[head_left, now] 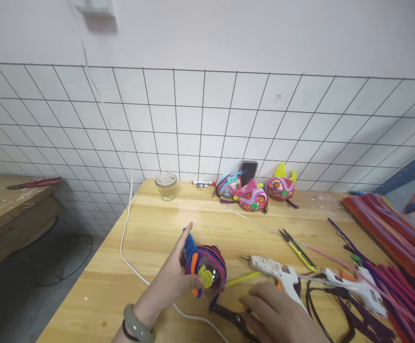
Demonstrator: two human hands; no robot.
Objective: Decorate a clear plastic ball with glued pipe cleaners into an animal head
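A long wooden table runs up to a white wall hung with a black wire grid. Along its right edge lies a thick heap of pipe cleaners, red and purple. Two white glue guns lie near the front — one just beside the right hand, the other further right among dark stems. A white cable trails down the left of the tabletop.

The left hand, a pale bangle at its wrist, holds a clear ball wrapped in coloured pipe cleaners just above the table near the front edge; the thumb stands up behind it and the fingers are curled round its underside, clamped on it. The right hand lies low on the table, fingers loosely together and bent, their tips touching dark pliers; whether they grip the handle I cannot tell.

At the back stand three finished wrapped balls, well apart from the hands — and a small glass jar. Yellow-handled snips lie mid-table.
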